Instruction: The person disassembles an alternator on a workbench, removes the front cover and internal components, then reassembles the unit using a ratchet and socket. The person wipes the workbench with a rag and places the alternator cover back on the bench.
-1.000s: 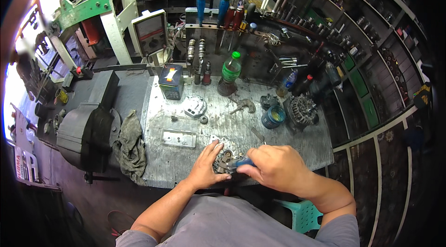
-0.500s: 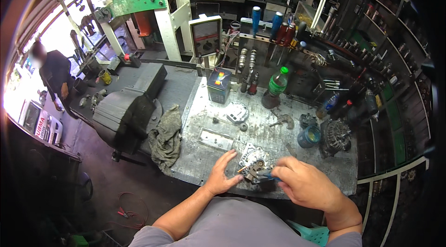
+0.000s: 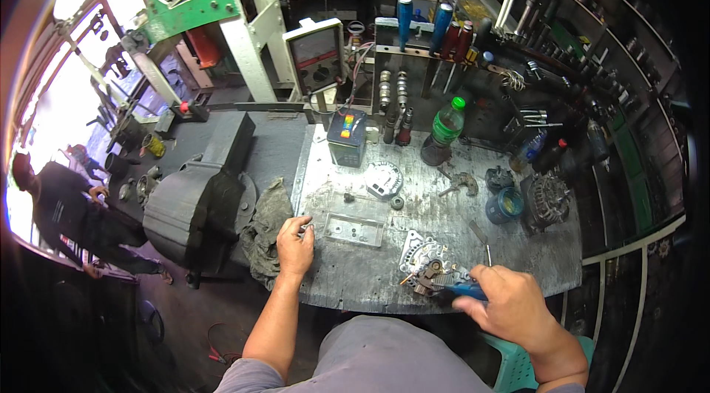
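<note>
My right hand (image 3: 510, 300) is closed round blue-handled pliers (image 3: 467, 289). Their grey front end meets a brown block on the silvery alternator housing (image 3: 423, 251) at the bench's front edge; my fingers partly hide the grip. My left hand (image 3: 296, 249) is raised over the bench's left part beside a crumpled grey rag (image 3: 268, 227). Its fingers are loosely bent and apart, with nothing visible in them. Between the left hand and the housing lies a shallow clear tray (image 3: 355, 230) with small dark parts. Behind it rests a round silver cover (image 3: 382, 181).
A bench vise (image 3: 185, 201) stands at the left. Toward the back are a boxed item (image 3: 347, 138) and a green-capped bottle (image 3: 445, 130). A blue jar (image 3: 504, 205) and another alternator (image 3: 547, 202) sit at the right. A person (image 3: 63, 204) is at the far left.
My left hand has moved away from the alternator housing, leftward toward the rag. The right hand stays at the housing with the blue tool. The view has shifted, and the person at left appears lower.
</note>
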Demonstrator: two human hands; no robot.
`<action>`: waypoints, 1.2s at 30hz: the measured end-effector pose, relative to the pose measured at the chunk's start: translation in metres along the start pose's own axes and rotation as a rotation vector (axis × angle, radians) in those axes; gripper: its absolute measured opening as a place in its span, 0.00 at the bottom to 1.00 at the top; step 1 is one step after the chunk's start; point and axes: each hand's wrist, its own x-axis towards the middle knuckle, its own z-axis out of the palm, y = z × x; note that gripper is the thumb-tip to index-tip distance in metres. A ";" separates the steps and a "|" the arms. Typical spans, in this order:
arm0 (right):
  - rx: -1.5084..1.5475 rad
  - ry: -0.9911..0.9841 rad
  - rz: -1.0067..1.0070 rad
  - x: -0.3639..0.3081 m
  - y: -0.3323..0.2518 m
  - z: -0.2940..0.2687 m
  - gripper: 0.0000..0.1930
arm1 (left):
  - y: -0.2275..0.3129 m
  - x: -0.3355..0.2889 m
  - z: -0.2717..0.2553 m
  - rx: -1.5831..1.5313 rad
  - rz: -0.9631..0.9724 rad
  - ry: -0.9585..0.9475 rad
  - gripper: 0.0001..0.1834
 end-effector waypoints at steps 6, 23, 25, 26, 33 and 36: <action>-0.176 -0.120 0.112 -0.001 -0.016 0.000 0.19 | 0.002 0.022 0.027 0.470 0.184 -0.417 0.12; 0.207 0.525 -0.120 -0.012 0.019 0.024 0.21 | 0.032 0.033 0.038 0.345 0.254 -0.217 0.11; 0.296 0.727 -0.053 -0.031 0.042 0.015 0.19 | 0.050 0.016 0.026 0.121 0.055 -0.176 0.09; 0.405 0.813 0.032 -0.038 0.054 0.015 0.19 | 0.059 0.006 0.019 0.010 -0.043 -0.153 0.08; 1.160 0.704 0.115 -0.063 0.086 0.097 0.20 | 0.128 -0.124 0.026 -0.747 -0.382 -0.525 0.07; 1.160 0.676 0.107 -0.070 0.095 0.126 0.19 | 0.146 -0.162 0.036 -0.952 -0.485 -0.585 0.08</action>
